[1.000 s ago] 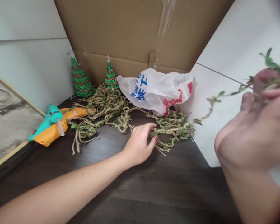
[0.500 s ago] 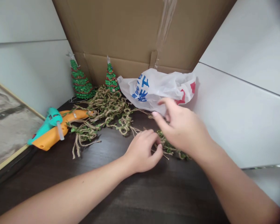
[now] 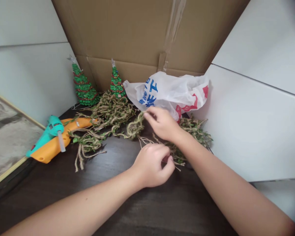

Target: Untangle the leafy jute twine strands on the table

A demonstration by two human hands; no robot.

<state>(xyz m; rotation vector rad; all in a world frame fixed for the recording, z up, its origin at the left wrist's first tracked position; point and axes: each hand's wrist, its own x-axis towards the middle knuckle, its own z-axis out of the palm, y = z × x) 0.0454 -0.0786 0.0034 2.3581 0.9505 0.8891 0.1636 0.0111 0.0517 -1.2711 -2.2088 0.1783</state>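
Observation:
My right hand (image 3: 161, 123) pinches a looped bit of leafy twine garland (image 3: 135, 127), which looks slightly lifted and blurred. It is part of, or beside, a tangled heap of the same green-leaved twine (image 3: 113, 109). Nearer to me, my left hand (image 3: 153, 165) is curled over the dark tabletop with thumb and fingers closed. Loose twine ends show around it, but what its fingers hold, if anything, is hidden. A second leafy twine heap (image 3: 195, 131) lies to the right, partly behind my right wrist and forearm.
A white plastic bag (image 3: 169, 91) with blue and red print lies behind my right hand. Two small green Christmas trees (image 3: 83, 87) stand at the back left. A teal glue gun (image 3: 50, 131) rests on an orange tool (image 3: 54, 144). Cardboard (image 3: 127, 29) and white panels (image 3: 267, 124) surround the dark tabletop (image 3: 108, 190).
My right hand has moved left from in front of the bag and closed on the leafy twine, lifting it slightly. The right heap is more exposed. My left hand has shifted slightly toward me.

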